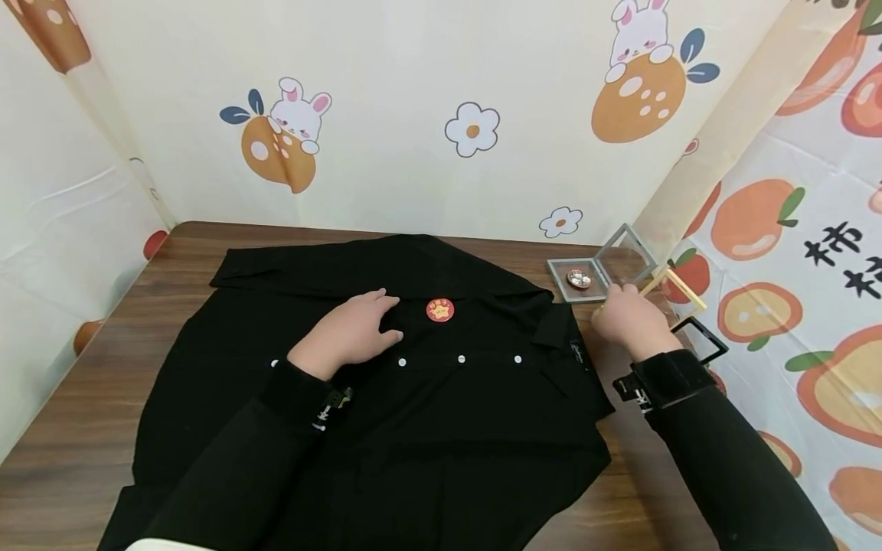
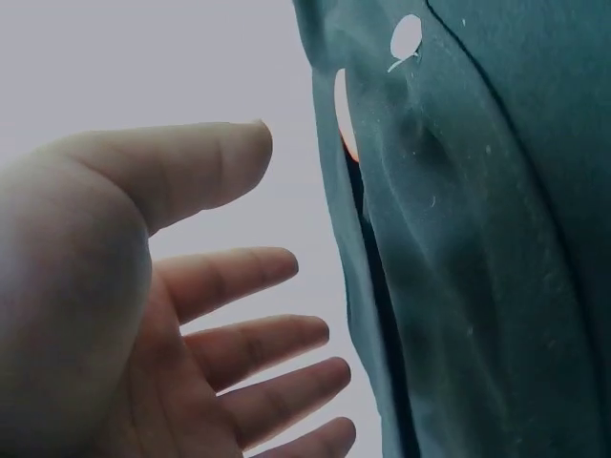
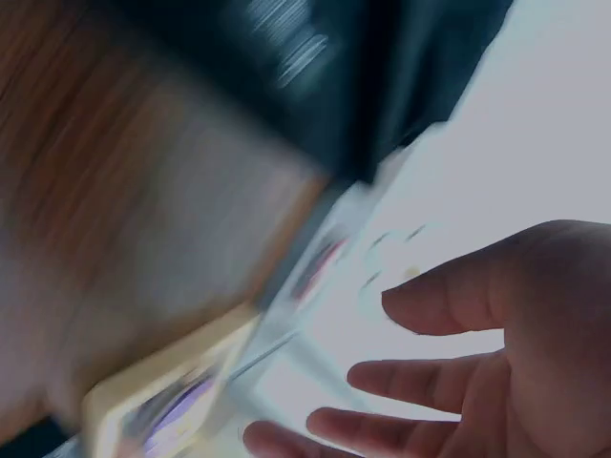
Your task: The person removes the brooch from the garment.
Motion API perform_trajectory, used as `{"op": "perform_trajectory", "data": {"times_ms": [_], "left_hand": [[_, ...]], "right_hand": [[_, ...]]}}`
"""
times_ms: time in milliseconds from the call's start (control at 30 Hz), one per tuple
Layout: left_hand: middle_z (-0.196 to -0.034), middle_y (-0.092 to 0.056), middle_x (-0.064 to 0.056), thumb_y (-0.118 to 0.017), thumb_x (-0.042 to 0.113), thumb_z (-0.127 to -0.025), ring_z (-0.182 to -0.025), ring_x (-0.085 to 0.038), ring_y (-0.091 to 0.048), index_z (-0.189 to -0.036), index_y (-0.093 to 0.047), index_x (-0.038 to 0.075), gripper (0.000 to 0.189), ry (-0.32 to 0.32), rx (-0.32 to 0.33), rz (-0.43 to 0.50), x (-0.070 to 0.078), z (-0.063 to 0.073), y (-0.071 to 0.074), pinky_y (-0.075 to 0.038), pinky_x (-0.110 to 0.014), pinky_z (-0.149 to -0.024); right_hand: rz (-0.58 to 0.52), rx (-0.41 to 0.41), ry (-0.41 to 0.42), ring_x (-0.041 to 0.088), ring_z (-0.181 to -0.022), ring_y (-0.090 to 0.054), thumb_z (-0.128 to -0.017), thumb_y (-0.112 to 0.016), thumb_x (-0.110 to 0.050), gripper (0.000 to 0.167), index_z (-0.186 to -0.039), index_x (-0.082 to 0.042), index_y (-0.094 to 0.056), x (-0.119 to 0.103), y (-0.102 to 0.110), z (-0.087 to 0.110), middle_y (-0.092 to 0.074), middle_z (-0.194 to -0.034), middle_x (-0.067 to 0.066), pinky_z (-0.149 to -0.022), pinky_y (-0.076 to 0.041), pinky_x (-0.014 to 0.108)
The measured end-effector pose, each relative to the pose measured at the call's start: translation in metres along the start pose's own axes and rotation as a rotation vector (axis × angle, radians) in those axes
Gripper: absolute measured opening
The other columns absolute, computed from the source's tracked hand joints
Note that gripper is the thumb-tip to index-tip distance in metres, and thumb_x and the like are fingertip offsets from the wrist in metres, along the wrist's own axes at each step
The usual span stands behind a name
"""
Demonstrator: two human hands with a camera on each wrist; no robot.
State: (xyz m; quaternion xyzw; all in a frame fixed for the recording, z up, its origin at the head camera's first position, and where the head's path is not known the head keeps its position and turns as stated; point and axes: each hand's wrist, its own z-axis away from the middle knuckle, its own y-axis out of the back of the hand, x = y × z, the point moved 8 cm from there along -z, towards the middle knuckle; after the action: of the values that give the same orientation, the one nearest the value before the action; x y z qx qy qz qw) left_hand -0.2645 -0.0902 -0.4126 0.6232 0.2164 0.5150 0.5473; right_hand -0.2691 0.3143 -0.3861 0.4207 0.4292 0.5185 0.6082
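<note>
A black garment (image 1: 441, 413) with white buttons lies spread on the table. On its upper part sits a round red badge (image 1: 439, 310) with a yellow figure. My left hand (image 1: 347, 333) hovers over the cloth left of the badge; in the left wrist view its fingers (image 2: 272, 334) are spread and hold nothing. At the right, my right hand (image 1: 634, 320) is by a grey, clear-lidded case (image 1: 563, 293), which stands unlatched with a round pin badge (image 1: 579, 279) inside. The right wrist view shows that hand's thumb and fingers (image 3: 444, 382) extended with nothing between them.
Beyond the right hand, partly hidden by it, are a yellow-framed case (image 1: 682, 289) and a black-framed case (image 1: 710, 337) near the right wall. A patterned cloth wall (image 1: 386, 184) rises along the back edge of the wooden table (image 1: 62, 451).
</note>
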Motion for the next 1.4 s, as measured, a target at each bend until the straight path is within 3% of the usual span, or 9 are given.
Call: {"op": "perform_trajectory", "data": {"times_ms": [133, 300, 467, 633, 833, 1133, 1400], "left_hand": [[-0.156, -0.045, -0.02, -0.067, 0.034, -0.101, -0.142, -0.039, -0.044, -0.148, -0.055, 0.004, 0.058, -0.073, 0.025, -0.113, 0.012, -0.004, 0.004, -0.037, -0.054, -0.115], [-0.137, -0.061, -0.013, -0.069, 0.035, -0.099, -0.126, -0.032, -0.058, -0.139, -0.063, 0.005, 0.05, -0.187, 0.08, -0.259, 0.026, -0.011, 0.001, -0.046, -0.05, -0.105], [-0.137, -0.06, -0.011, -0.069, 0.037, -0.099, -0.127, -0.029, -0.055, -0.139, -0.062, 0.007, 0.051, -0.243, 0.076, -0.324, 0.026, -0.02, -0.006, -0.045, -0.048, -0.106], [-0.152, -0.05, -0.014, -0.066, 0.041, -0.101, -0.142, -0.031, -0.044, -0.148, -0.055, 0.007, 0.059, -0.245, 0.017, -0.361, 0.018, -0.031, -0.014, -0.034, -0.048, -0.117], [-0.164, -0.034, -0.015, -0.06, 0.046, -0.103, -0.152, -0.031, -0.029, -0.157, -0.044, 0.009, 0.067, -0.235, -0.055, -0.343, 0.009, -0.045, -0.025, -0.021, -0.046, -0.123], [-0.166, -0.029, -0.015, -0.056, 0.051, -0.104, -0.154, -0.03, -0.023, -0.16, -0.039, 0.011, 0.071, -0.186, -0.118, -0.317, 0.008, -0.055, -0.029, -0.017, -0.048, -0.124], [-0.168, -0.024, -0.014, -0.054, 0.052, -0.105, -0.155, -0.03, -0.021, -0.161, -0.038, 0.012, 0.07, -0.189, -0.163, -0.337, 0.01, -0.063, -0.032, -0.017, -0.046, -0.125]], "right_hand": [[0.006, 0.034, 0.102, 0.059, -0.131, -0.037, -0.108, -0.044, -0.023, 0.061, -0.153, 0.015, -0.028, -0.044, 0.003, 0.009, -0.029, -0.149, 0.042, -0.103, -0.033, 0.071], [-0.037, 0.105, 0.199, 0.052, -0.131, -0.044, -0.108, -0.051, -0.028, 0.063, -0.155, 0.008, -0.03, -0.083, 0.0, 0.015, -0.036, -0.151, 0.035, -0.105, -0.037, 0.066], [-0.061, 0.165, 0.341, 0.043, -0.125, -0.053, -0.106, -0.057, -0.03, 0.058, -0.152, 0.003, -0.041, -0.118, -0.009, 0.014, -0.045, -0.147, 0.028, -0.1, -0.045, 0.058], [-0.048, 0.207, 0.456, 0.036, -0.122, -0.059, -0.104, -0.061, -0.032, 0.053, -0.147, -0.003, -0.051, -0.153, -0.018, 0.009, -0.053, -0.143, 0.019, -0.097, -0.05, 0.052], [0.036, 0.258, 0.481, 0.033, -0.118, -0.06, -0.103, -0.063, -0.03, 0.049, -0.142, -0.002, -0.057, -0.181, -0.026, 0.004, -0.057, -0.136, 0.017, -0.093, -0.053, 0.048], [0.142, 0.24, 0.537, 0.028, -0.113, -0.062, -0.101, -0.066, -0.036, 0.047, -0.137, -0.006, -0.062, -0.22, -0.035, -0.013, -0.061, -0.127, 0.012, -0.094, -0.053, 0.044], [0.164, 0.229, 0.604, 0.023, -0.099, -0.062, -0.098, -0.071, -0.04, 0.04, -0.125, -0.011, -0.071, -0.237, -0.041, -0.023, -0.064, -0.114, 0.006, -0.088, -0.054, 0.041]]}}
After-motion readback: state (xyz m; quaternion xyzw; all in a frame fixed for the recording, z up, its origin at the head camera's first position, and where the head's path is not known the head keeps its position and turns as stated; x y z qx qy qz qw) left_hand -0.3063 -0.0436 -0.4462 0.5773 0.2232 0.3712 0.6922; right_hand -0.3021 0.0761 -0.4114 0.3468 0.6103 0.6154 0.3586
